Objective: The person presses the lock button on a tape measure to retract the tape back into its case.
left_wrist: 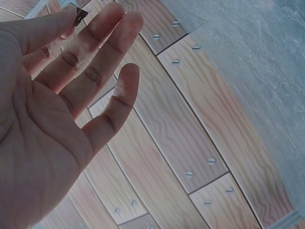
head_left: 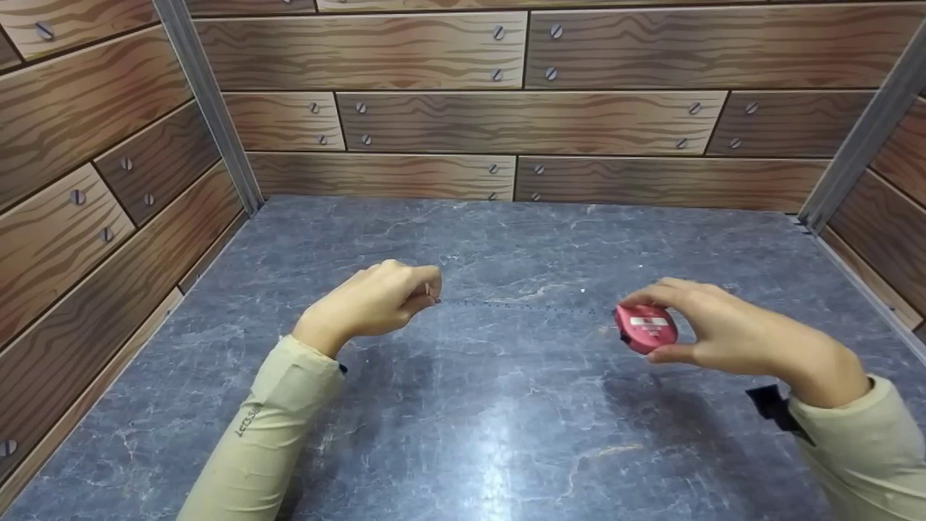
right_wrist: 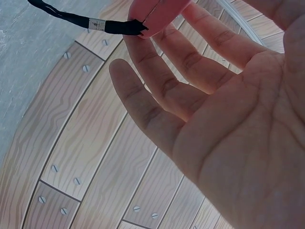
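Head view: from where I stand, over a blue-grey worktop (head_left: 506, 239), sleeved forearms (head_left: 260, 427) reach inward, the left hand (head_left: 380, 297) and right hand (head_left: 745, 333) raised, backs upward. The right grip is closed around a red tape measure (head_left: 646, 329); its thin tape (head_left: 506, 305) spans to the left grip, which pinches the dark end tab (left_wrist: 80, 18). Pulling evenly, with that pinch firm, should prevent twisting or springing back.
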A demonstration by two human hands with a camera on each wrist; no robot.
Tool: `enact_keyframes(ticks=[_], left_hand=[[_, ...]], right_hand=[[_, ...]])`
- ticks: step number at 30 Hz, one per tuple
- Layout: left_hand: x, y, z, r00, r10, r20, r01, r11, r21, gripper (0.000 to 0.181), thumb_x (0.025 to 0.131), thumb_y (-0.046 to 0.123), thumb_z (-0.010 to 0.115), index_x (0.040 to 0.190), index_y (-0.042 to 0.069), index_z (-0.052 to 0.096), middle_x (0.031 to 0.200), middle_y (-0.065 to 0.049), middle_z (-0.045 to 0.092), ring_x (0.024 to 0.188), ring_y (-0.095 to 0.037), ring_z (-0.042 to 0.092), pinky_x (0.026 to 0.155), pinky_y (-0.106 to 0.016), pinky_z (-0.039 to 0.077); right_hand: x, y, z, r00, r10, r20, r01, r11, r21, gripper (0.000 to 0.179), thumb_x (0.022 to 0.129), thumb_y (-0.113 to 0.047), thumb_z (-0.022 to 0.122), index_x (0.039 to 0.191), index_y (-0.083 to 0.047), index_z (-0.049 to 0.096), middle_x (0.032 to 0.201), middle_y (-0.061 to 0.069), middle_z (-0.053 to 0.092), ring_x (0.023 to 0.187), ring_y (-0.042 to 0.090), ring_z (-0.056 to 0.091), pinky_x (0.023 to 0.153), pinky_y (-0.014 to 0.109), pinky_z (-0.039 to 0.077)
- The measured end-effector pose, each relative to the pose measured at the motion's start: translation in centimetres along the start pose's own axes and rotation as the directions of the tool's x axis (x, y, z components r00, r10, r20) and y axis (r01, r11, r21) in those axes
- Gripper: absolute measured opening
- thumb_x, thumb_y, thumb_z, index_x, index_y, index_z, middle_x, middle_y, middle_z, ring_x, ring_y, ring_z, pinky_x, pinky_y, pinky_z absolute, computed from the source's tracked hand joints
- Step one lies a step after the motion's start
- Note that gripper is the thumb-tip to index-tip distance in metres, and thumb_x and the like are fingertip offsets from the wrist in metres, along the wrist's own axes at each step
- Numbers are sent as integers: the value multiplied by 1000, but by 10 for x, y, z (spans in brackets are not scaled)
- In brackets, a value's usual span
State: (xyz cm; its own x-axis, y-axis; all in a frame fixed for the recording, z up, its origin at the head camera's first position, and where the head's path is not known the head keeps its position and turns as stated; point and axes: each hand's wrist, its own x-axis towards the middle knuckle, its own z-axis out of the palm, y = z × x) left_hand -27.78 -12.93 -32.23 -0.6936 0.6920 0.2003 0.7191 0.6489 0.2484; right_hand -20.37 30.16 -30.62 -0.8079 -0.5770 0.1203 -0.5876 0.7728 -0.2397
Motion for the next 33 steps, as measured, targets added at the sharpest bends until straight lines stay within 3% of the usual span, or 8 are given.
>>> enact_keyframes(ticks=[17, 27, 33], left_hand=[[3, 5, 0, 1000, 3, 11, -3, 1000, -4, 8, 109, 15, 62, 104, 14, 68, 83, 1, 70, 68, -9, 53, 67, -34, 51], [5, 7, 1, 1000, 13, 20, -13, 1000, -7, 8, 107, 13, 63, 101, 17, 65, 84, 4, 70, 69, -9, 54, 65, -34, 49], [6, 9, 0, 1000, 16, 25, -16, 1000, -10, 7, 108, 16, 63, 101, 18, 65, 84, 3, 70, 69, -10, 55, 65, -34, 49]], right_hand=[[1, -2, -1, 1000, -8, -11, 9, 1000, 13, 59, 87, -19, 90, 140, -11, 66, 135, 6, 71, 121, 28, 68, 98, 54, 58], [1, -3, -2, 1000, 1, -4, -1, 1000, 22, 58, 88, -19, 89, 141, -13, 66, 133, 3, 71, 118, 21, 68, 96, 48, 59], [2, -4, -3, 1000, 2, -5, -2, 1000, 25, 59, 88, -20, 90, 141, -11, 65, 134, 6, 71, 119, 24, 68, 97, 48, 59]])
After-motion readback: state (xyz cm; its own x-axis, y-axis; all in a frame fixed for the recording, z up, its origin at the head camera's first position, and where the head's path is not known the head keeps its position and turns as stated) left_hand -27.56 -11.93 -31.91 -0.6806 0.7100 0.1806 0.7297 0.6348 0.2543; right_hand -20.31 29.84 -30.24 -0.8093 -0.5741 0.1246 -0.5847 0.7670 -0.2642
